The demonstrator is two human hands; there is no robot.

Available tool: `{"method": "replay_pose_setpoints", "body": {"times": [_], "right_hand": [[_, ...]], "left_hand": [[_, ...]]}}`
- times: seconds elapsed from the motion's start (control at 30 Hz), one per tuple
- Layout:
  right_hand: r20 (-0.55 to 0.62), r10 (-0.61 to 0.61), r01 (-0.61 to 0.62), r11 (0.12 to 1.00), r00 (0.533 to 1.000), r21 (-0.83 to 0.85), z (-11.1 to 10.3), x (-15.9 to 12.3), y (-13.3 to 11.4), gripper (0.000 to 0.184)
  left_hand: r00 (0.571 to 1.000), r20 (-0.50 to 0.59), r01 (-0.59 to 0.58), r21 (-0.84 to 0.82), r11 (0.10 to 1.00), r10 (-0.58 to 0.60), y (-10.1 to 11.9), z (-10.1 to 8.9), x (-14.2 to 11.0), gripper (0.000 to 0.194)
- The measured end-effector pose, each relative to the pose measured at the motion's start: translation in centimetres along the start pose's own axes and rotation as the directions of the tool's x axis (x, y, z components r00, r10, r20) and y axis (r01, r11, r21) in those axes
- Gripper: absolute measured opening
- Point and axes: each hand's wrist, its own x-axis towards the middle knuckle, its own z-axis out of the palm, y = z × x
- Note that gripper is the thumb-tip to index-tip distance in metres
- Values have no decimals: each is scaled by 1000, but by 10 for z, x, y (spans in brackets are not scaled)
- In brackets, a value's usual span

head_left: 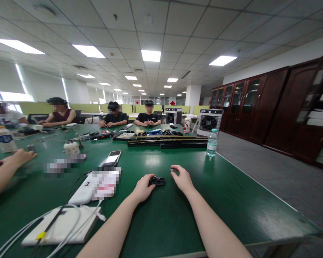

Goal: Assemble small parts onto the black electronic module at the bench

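1. Left hand (142, 188): thumb and fingers gripping the near-left edge of a small black irregular-shaped device (158, 181), which sits at the table's near middle.
2. Right hand (182, 179): thumb and fingertips pinching a small dark-grey flat piece (172, 170), just right of the device and apart from it (too small to identify).
3. Both hands are over a glossy green tabletop (161, 222).
4. Right, beyond the hands: clear plastic bottle with teal cap (211, 144), upright, capped, label round its middle. See-through; fill level hard to read.
5. Left: squat white patterned container (71, 147), upright; contents can't be seen.
6. Far left: white bottle with blue label and tan cap (5, 139), upright, capped, opaque. Co-worker's hand (24, 156) near it.
7. Far side: white cup-shaped container with red markings (187, 125), beyond the long black bars (168, 142); inside not visible.
8. Right wall: dark-red wooden cabinets (276, 107), some doors glazed; white stacked items (321, 116) show in the nearest one.
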Motion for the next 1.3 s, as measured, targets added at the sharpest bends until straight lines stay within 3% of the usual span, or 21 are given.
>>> {"method": "replay_pose_setpoints", "body": {"times": [0.43, 0.57, 0.93, 1.3], "right_hand": [[225, 24, -11, 998, 974, -60, 3, -7, -9, 21], [277, 11, -11, 1000, 961, -2, 6, -11, -18, 21], [240, -106, 101, 994, 965, 36, 16, -15, -20, 20], [325, -127, 209, 949, 937, -234, 22, -20, -21, 19]], "left_hand": [[1000, 4, 4, 5, 1000, -4, 1, -1, 0, 42], [1000, 2, -15, -2, 1000, 15, 0, 0, 1, 42], [999, -17, -41, -8, 999, 41, -4, 3, 2, 41], [999, -27, -30, -53, 998, 28, -7, 6, 4, 39]]}}
